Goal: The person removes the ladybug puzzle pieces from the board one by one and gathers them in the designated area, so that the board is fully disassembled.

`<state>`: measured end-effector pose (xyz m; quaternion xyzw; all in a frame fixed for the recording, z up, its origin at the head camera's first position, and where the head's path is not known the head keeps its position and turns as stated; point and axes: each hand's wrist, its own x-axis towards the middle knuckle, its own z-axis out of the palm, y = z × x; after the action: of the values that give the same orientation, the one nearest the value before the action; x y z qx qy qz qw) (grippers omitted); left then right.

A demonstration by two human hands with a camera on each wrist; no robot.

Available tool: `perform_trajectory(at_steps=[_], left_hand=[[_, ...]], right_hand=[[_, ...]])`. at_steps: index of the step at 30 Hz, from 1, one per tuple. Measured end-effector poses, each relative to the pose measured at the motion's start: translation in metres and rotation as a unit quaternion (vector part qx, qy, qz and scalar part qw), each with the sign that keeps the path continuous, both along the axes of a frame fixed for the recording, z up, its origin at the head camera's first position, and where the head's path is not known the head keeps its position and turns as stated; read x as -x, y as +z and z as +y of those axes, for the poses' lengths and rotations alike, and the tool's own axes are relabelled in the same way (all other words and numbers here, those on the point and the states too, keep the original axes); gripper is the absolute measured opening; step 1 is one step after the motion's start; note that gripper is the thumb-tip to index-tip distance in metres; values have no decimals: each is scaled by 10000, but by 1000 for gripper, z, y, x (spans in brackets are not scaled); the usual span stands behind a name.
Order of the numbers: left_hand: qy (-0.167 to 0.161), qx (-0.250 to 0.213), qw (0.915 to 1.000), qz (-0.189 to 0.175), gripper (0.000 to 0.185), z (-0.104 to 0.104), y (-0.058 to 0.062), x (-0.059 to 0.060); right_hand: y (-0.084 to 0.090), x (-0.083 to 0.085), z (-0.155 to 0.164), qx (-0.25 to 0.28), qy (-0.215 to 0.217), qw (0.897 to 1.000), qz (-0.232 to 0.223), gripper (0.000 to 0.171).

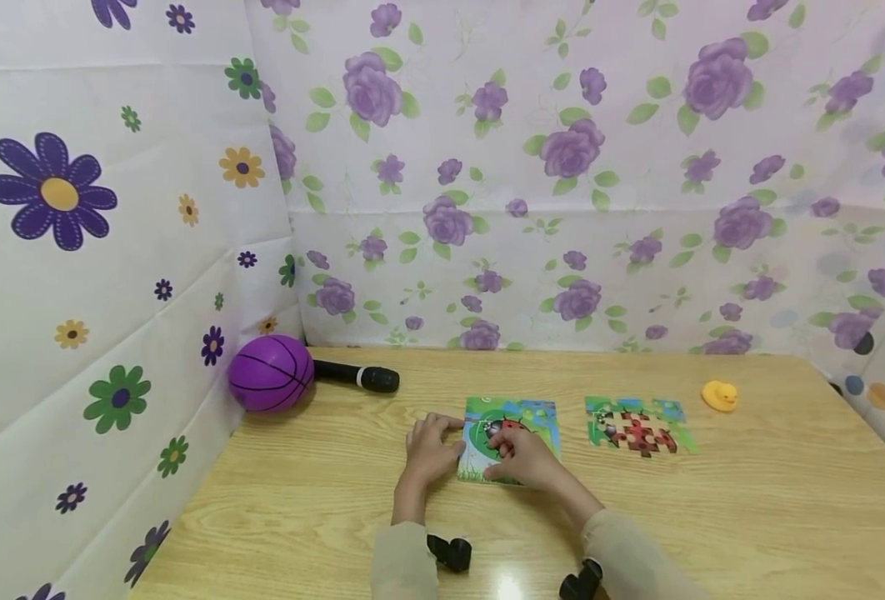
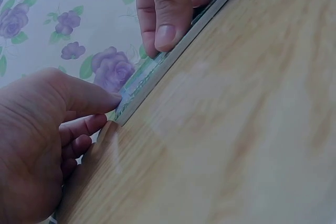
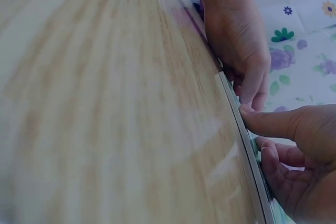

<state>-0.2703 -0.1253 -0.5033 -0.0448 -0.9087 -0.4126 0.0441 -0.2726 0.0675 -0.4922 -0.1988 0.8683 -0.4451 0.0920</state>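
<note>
A square ladybug puzzle board (image 1: 480,462) lies flat on the wooden table, its green and blue picture partly covered by my hands. At its left edge is my left hand (image 1: 429,450), the thumb touching the board's rim and the other fingers loosely bent. My right hand (image 1: 528,458) rests over the lower right of the picture. Its thumb (image 3: 273,124) reaches along the near rim, and the bent fingers (image 3: 278,166) lie low over the board. No loose piece shows between them. To the right lie jigsaw pieces (image 1: 641,437) with a matching ladybug, partly joined, bare wood showing between some.
A yellow rubber duck (image 1: 720,396) sits beyond the jigsaw pieces at the right. At the back left are a purple ball (image 1: 272,373) and a black microphone (image 1: 356,376). Flowered cloth (image 1: 487,167) hangs along the table's back and left sides.
</note>
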Motion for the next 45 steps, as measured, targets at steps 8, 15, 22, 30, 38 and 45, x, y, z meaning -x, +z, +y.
perform_trajectory(at_steps=[8, 15, 22, 30, 38, 45], left_hand=[[12, 18, 10000, 8, 27, -1, 1, 2], [91, 34, 9999, -31, 28, -2, 2, 3], [59, -37, 10000, 6, 28, -2, 3, 2], [48, -33, 9999, 119, 25, 0, 2, 0], [62, -98, 9999, 71, 26, 0, 4, -1], [60, -124, 9999, 63, 27, -1, 2, -1]], right_hand=[[1, 1, -3, -3, -206, 9992, -335, 37], [-1, 0, -5, 378, -314, 9974, -528, 41], [-4, -3, -4, 611, -464, 9954, -565, 36], [-6, -4, -3, 1005, -720, 9897, -714, 19], [-7, -3, -6, 1265, -1038, 9827, -872, 15], [-8, -2, -5, 1477, -1212, 9760, -1041, 13]])
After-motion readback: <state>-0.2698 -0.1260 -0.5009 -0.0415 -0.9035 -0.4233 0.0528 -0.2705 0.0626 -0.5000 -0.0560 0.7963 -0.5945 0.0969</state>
